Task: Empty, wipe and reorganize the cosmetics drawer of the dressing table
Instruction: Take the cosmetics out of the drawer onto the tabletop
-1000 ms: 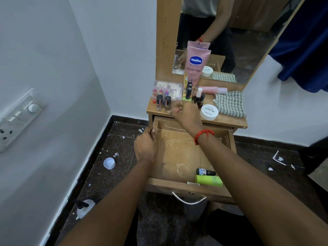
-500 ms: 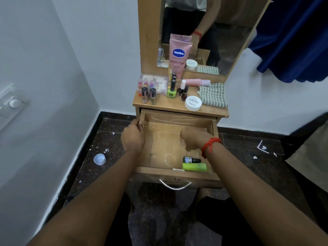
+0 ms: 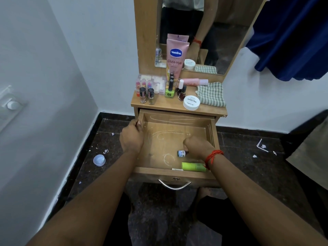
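Observation:
The wooden drawer [image 3: 177,173] of the dressing table is pulled out, its floor streaked with white marks. My left hand [image 3: 131,138] grips the drawer's left wall. My right hand [image 3: 197,145] reaches into the drawer with curled fingers closing on a small dark bottle [image 3: 182,153]. A green tube [image 3: 193,166] and a thin white stick [image 3: 177,169] lie along the front wall. On the tabletop [image 3: 166,104] stand a pink Vaseline tube [image 3: 176,55], several nail polish bottles [image 3: 147,95], a clear lipstick case [image 3: 150,83], a white jar [image 3: 191,102] and a checked cloth [image 3: 211,94].
A mirror [image 3: 213,32] rises behind the tabletop. A white lid [image 3: 99,160] and bits of debris lie on the dark floor at left. The wall with a switch plate [image 3: 10,105] is close on the left. A blue curtain [image 3: 291,36] hangs at upper right.
My right hand came down from the tabletop into the drawer and reached the small dark bottle. My left hand stayed on the drawer's left wall.

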